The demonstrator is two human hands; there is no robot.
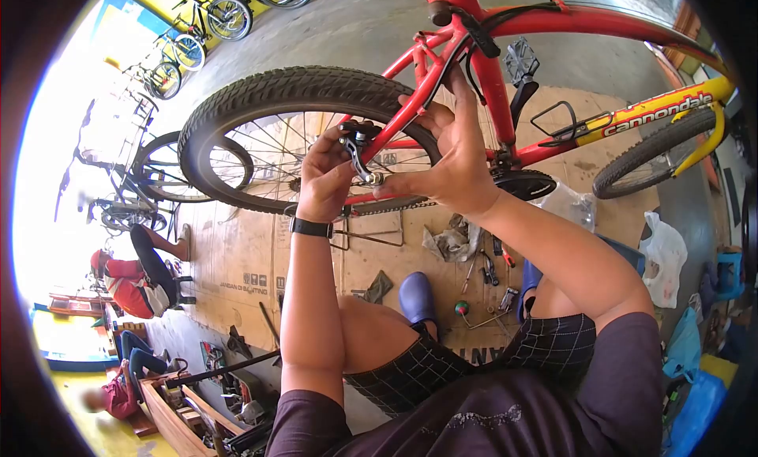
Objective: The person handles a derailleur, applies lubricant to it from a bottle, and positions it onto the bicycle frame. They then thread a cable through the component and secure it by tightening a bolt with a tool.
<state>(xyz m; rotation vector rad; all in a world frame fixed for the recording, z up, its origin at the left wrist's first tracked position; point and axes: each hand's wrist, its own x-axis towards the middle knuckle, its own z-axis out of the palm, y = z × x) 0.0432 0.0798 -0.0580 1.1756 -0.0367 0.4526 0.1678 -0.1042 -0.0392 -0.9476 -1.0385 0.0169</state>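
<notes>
A red bicycle frame (491,101) with its rear wheel (304,82) fills the space before me. My left hand (324,180), wearing a black watch, is closed on a silver and black brake arm (357,150), thumb and fingers pinching it beside the seat stay. From the other side my right hand (458,161) reaches round the red seat stay (410,109), its fingers partly behind the tube. The right thumb stretches to the lower end of the brake arm, by a brass-coloured bolt (373,178).
Flattened cardboard (237,259) covers the floor. Between my blue clogs (417,299) lie pliers, a screwdriver (469,274) and grey rags (454,242). A seated person in red (134,287) and another person (122,394) are at the left. A wooden toolbox (178,413) stands lower left.
</notes>
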